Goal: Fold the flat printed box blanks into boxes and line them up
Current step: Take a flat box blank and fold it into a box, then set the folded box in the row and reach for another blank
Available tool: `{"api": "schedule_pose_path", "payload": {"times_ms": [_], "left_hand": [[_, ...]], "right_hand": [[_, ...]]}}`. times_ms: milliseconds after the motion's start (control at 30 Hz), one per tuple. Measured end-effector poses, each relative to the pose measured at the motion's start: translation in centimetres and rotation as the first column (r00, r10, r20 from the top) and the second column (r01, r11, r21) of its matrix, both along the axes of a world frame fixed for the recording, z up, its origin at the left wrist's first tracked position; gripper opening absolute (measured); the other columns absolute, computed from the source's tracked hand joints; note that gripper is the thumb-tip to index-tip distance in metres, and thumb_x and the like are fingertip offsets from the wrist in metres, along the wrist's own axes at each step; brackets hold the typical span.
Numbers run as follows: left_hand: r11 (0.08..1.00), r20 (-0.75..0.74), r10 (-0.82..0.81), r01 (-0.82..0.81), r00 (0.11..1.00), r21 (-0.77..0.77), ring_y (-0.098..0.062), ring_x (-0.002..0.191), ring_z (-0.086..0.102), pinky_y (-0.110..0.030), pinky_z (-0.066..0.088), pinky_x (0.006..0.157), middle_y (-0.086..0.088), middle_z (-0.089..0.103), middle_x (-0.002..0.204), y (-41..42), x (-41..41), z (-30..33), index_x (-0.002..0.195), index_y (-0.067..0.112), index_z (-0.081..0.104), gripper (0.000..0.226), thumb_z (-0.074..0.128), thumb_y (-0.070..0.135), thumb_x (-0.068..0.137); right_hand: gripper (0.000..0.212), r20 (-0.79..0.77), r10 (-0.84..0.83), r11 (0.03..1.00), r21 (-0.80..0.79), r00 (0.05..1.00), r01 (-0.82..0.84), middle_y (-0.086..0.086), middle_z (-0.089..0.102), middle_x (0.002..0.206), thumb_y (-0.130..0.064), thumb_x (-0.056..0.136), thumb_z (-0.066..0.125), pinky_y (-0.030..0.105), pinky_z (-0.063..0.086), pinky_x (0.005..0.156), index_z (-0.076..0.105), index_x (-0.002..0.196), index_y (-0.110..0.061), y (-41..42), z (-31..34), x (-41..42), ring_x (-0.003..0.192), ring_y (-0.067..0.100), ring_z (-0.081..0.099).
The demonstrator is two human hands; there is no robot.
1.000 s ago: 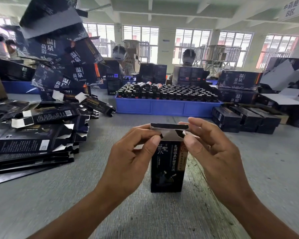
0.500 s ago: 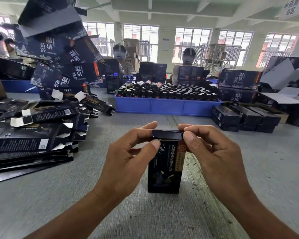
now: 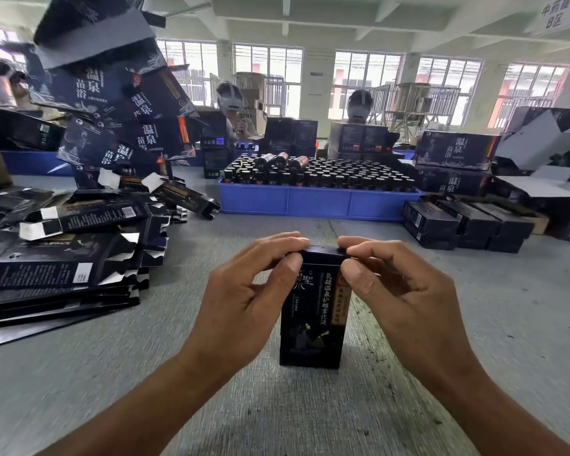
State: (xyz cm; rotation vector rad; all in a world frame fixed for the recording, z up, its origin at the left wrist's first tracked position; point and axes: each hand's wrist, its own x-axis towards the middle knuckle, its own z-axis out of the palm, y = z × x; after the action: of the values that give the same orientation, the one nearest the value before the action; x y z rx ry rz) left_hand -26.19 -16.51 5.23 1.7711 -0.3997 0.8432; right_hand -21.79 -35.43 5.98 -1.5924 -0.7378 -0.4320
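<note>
I judge the closing step in hand: my left hand (image 3: 244, 297) and right hand (image 3: 405, 291) pinch the upright box (image 3: 313, 317) top flap, which next needs seating, then lining up.

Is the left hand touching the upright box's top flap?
Touching. The head view shows the left hand gripping the top of the box, fingertips on its closed flap.

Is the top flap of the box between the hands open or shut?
Shut: the flap lies flat across the upright box, both hands pinching it.
</note>
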Motion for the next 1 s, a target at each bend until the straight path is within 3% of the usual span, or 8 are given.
{"api": "schedule_pose_path", "payload": {"times_ms": [233, 400, 533, 633, 700, 800, 900, 1000], "left_hand": [[0.996, 0.011, -0.013, 0.012, 1.000, 0.094, -0.007, 0.122, 0.060, -0.013, 0.053, 0.079, 0.007, 0.065, 0.129, 0.6, 0.2, -0.3, 0.114, 0.019, 0.074, 0.022, 0.064, 0.020, 0.095], [0.989, -0.103, -0.018, 0.033, 0.995, 0.145, -0.001, 0.113, 0.063, -0.012, 0.054, 0.076, 0.016, 0.066, 0.124, 0.9, 0.6, -0.7, 0.121, 0.039, 0.063, 0.032, 0.065, 0.036, 0.089], [0.996, -0.154, 0.061, -0.051, 0.986, 0.068, -0.005, 0.102, 0.068, -0.019, 0.057, 0.068, 0.020, 0.067, 0.114, 1.4, 1.6, -1.1, 0.118, 0.052, 0.057, 0.032, 0.063, 0.045, 0.088], [0.979, -0.230, 0.122, -0.155, 0.965, -0.133, -0.015, 0.088, 0.072, -0.030, 0.060, 0.064, 0.015, 0.068, 0.106, 2.5, 2.6, -1.5, 0.108, 0.051, 0.059, 0.027, 0.067, 0.034, 0.089], [0.935, -0.315, 0.115, -0.210, 0.942, -0.286, -0.020, 0.084, 0.073, -0.031, 0.060, 0.059, 0.001, 0.069, 0.105, 3.2, 3.2, -1.7, 0.105, 0.045, 0.061, 0.027, 0.071, 0.024, 0.091], [0.895, -0.399, 0.045, -0.214, 0.916, -0.390, -0.018, 0.076, 0.075, -0.029, 0.059, 0.053, -0.009, 0.072, 0.096, 3.2, 3.5, -2.1, 0.104, 0.038, 0.063, 0.024, 0.073, 0.022, 0.089], [0.910, -0.434, 0.011, -0.189, 0.901, -0.368, -0.020, 0.075, 0.076, -0.033, 0.060, 0.055, -0.008, 0.074, 0.096, 2.4, 3.4, -2.3, 0.101, 0.044, 0.063, 0.021, 0.072, 0.033, 0.086], [0.947, -0.460, 0.042, -0.181, 0.887, -0.264, -0.018, 0.079, 0.076, -0.041, 0.060, 0.066, -0.002, 0.070, 0.106, 2.1, 3.0, -2.5, 0.106, 0.062, 0.056, 0.031, 0.065, 0.053, 0.077]], "right_hand": [[0.022, 0.123, -0.077, 0.993, -0.083, 0.989, 0.088, -0.019, 0.071, 0.118, -0.038, 0.085, 0.068, 0.020, 0.055, 0.088, 0.073, 0.100, -0.024, -0.3, -0.4, 0.8, 0.111, 0.008, 0.067], [0.021, 0.140, -0.128, 0.981, -0.124, 0.982, 0.146, -0.021, 0.068, 0.121, -0.035, 0.090, 0.066, 0.020, 0.056, 0.086, 0.071, 0.111, -0.032, -0.3, -1.0, 1.4, 0.111, 0.002, 0.065], [0.063, 0.060, -0.192, 0.893, -0.404, 0.980, 0.199, -0.027, 0.052, 0.135, -0.044, 0.090, 0.070, 0.025, 0.052, 0.095, 0.035, 0.140, -0.057, 0.2, -2.0, 1.5, 0.115, -0.007, 0.056], [0.077, 0.030, -0.132, 0.802, -0.584, 0.991, 0.124, -0.024, 0.039, 0.142, -0.060, 0.081, 0.068, 0.030, 0.046, 0.102, 0.016, 0.137, -0.065, 1.0, -2.8, 1.2, 0.121, -0.001, 0.050], [0.078, 0.103, -0.090, 0.723, -0.677, 0.991, 0.136, -0.020, 0.035, 0.147, -0.071, 0.076, 0.063, 0.030, 0.042, 0.107, 0.018, 0.139, -0.058, 1.4, -3.5, 0.9, 0.128, 0.005, 0.046], [0.075, 0.170, -0.105, 0.641, -0.742, 0.980, 0.197, -0.014, 0.031, 0.150, -0.076, 0.077, 0.056, 0.036, 0.042, 0.108, 0.025, 0.140, -0.048, 1.8, -4.1, 0.7, 0.128, 0.014, 0.046], [0.064, 0.192, -0.141, 0.636, -0.734, 0.971, 0.237, -0.011, 0.035, 0.146, -0.064, 0.081, 0.055, 0.036, 0.046, 0.103, 0.031, 0.136, -0.043, 1.8, -4.1, 0.7, 0.120, 0.016, 0.049], [0.059, 0.173, -0.214, 0.660, -0.700, 0.961, 0.273, -0.011, 0.042, 0.141, -0.058, 0.081, 0.056, 0.034, 0.048, 0.099, 0.036, 0.134, -0.042, 1.4, -4.0, 1.4, 0.115, 0.014, 0.052]]}}
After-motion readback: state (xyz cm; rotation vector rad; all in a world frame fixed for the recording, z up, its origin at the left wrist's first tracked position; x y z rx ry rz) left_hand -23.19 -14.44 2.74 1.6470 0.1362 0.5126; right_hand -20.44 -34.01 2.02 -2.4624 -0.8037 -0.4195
